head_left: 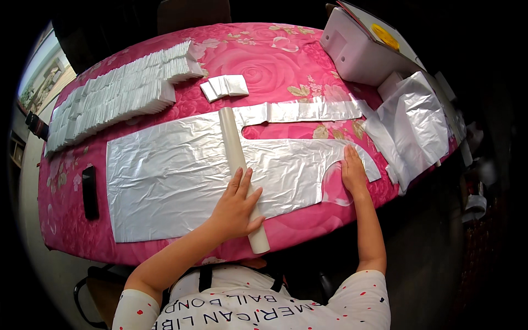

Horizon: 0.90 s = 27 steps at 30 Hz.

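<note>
A thin white plastic apron (159, 176) lies spread out and wrinkled on the table, with a long strap running along its far right side and a curved cutout at its right end. Across its middle rests a pale cream tube (233, 146), its near end reaching past the apron's edge. My left hand (235, 208) lies over the tube's near half, fingers stretched and spread. Flat on the narrow right part of the apron, beside the cutout, is my right hand (352, 171), fingers extended and close together, holding nothing.
Long rows of folded white plastic packets (115, 96) stand at the far left, with several more packets (225, 87) beside them. A black phone-like object (90, 192) lies at left. Crumpled plastic sheets (415, 126) and a white foam box (357, 49) occupy the right. A pink floral cloth (258, 60) covers the table.
</note>
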Each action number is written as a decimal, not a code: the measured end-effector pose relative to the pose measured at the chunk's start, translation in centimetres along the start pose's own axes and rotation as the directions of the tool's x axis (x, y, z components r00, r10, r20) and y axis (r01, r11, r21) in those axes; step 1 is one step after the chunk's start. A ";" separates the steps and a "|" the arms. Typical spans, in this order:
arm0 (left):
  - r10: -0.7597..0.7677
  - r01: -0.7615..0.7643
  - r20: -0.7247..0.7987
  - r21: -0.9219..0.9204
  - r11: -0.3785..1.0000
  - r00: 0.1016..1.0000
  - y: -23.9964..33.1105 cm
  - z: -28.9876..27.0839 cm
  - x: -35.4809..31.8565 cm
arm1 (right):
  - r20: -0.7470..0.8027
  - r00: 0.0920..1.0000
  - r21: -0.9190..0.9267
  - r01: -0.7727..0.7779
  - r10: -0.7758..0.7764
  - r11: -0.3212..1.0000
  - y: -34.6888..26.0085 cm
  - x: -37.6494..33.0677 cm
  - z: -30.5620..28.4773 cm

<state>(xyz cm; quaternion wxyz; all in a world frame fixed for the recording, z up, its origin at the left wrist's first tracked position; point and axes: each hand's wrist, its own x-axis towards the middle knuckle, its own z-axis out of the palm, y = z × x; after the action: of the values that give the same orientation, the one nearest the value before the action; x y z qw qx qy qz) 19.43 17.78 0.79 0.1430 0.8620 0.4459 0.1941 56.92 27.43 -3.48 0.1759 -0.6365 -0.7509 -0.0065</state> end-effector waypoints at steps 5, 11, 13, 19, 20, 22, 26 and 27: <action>-0.002 0.002 -0.017 0.002 1.000 1.000 0.0 -0.2 -0.2 | -0.144 0.972 -0.140 -0.205 0.185 0.969 4.5 -0.9 -0.6; 0.000 0.000 -0.038 0.000 1.000 0.999 0.0 -0.1 -0.2 | -0.280 0.944 -0.199 -0.234 0.174 0.951 2.6 -0.4 -1.3; -0.005 0.004 -0.043 -0.012 1.000 0.999 0.0 -0.1 -0.3 | -0.281 0.942 -0.214 -0.246 0.181 0.945 1.5 -0.1 -2.4; 0.013 -0.015 -0.063 -0.039 0.999 0.998 0.1 0.0 -0.1 | -0.202 0.890 0.355 -0.322 0.408 0.878 -1.9 0.5 -3.2; 0.023 -0.026 -0.065 -0.053 0.998 0.998 0.3 0.0 0.0 | -0.085 0.872 0.625 -0.330 0.481 0.708 -1.2 0.7 -2.6; 0.014 -0.019 -0.067 -0.074 0.997 0.998 0.0 -0.2 -0.2 | 0.001 0.889 0.795 -0.278 0.457 0.539 -5.6 1.5 -2.9; -0.309 0.130 -0.097 -0.759 0.638 0.946 -0.2 -0.8 -0.6 | 0.211 0.941 0.867 -0.304 0.263 0.394 -17.2 0.5 -2.3; -0.427 0.218 0.064 -0.921 0.323 0.902 -0.3 -0.8 -0.2 | 0.243 0.953 0.857 -0.297 0.178 0.421 -19.9 -0.5 -2.0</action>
<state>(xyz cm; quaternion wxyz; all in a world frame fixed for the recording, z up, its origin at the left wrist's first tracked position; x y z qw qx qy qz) 18.74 17.82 1.39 0.5827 0.5104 0.4399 0.4543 38.43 22.76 2.49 0.4361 -0.5505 -0.5551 0.4457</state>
